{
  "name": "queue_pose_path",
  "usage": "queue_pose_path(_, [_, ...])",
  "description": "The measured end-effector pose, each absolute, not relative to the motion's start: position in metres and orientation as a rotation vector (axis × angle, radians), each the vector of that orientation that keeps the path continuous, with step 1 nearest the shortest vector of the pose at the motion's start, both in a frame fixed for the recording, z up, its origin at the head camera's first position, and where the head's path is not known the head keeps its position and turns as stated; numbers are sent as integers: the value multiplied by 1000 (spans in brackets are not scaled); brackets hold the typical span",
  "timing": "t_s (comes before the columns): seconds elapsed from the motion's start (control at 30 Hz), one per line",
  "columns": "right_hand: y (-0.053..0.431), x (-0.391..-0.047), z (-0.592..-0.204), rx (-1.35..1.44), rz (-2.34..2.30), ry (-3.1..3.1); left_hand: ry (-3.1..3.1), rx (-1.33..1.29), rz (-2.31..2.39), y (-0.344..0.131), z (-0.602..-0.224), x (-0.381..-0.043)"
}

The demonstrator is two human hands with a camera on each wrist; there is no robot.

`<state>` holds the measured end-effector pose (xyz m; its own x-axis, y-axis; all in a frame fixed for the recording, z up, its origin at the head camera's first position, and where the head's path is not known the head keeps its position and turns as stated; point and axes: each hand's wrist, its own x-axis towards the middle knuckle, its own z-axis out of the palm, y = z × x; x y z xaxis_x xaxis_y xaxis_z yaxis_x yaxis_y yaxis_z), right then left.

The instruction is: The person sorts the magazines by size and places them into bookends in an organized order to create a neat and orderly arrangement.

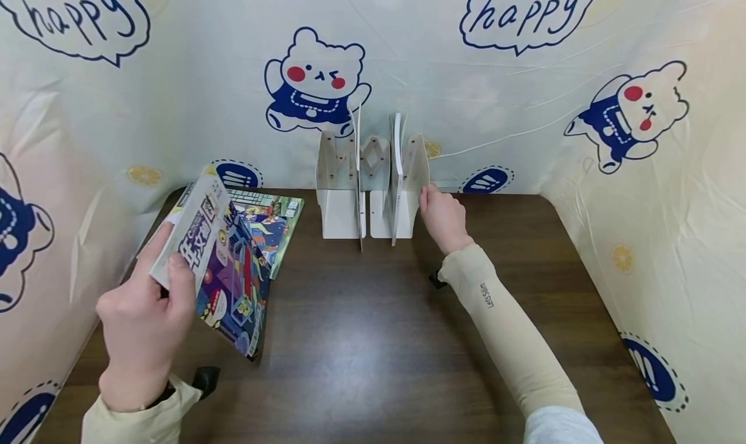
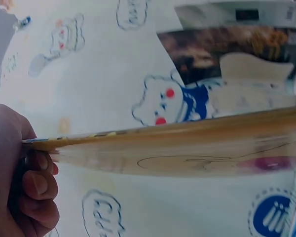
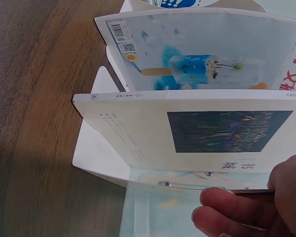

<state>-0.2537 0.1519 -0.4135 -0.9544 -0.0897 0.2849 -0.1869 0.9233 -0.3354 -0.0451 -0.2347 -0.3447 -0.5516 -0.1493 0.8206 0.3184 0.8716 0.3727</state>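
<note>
My left hand [image 1: 136, 321] holds a colourful magazine [image 1: 236, 285] by its pale spine, thumb on one side and fingers on the other. It is tilted above the left side of the table. At the back middle stands a white book rack [image 1: 339, 214] with translucent side panels. My right hand [image 1: 445, 221] pinches the upright edge of its right panel. Inside the rack, a white magazine [image 3: 143, 123] with a dark picture stands nearest that hand, and a pale blue magazine [image 3: 148, 49] stands beyond it.
More magazines [image 1: 287, 221] lie at the table's back left, partly hidden by the held one. A patterned white sheet [image 1: 408, 62] walls the brown table [image 1: 350, 340] at the back and both sides. A thin white cord [image 1: 519, 133] runs from the rack's right side.
</note>
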Motion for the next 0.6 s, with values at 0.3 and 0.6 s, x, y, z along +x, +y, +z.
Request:
queue_pose_path(0.3, [152, -253, -414, 208, 533, -2825, -1977, -260, -641, -198, -331, -45])
queue_pose_path(0.6, [151, -253, -412, 218, 525, -2829, -1948, -483, -763, -158, -319, -42])
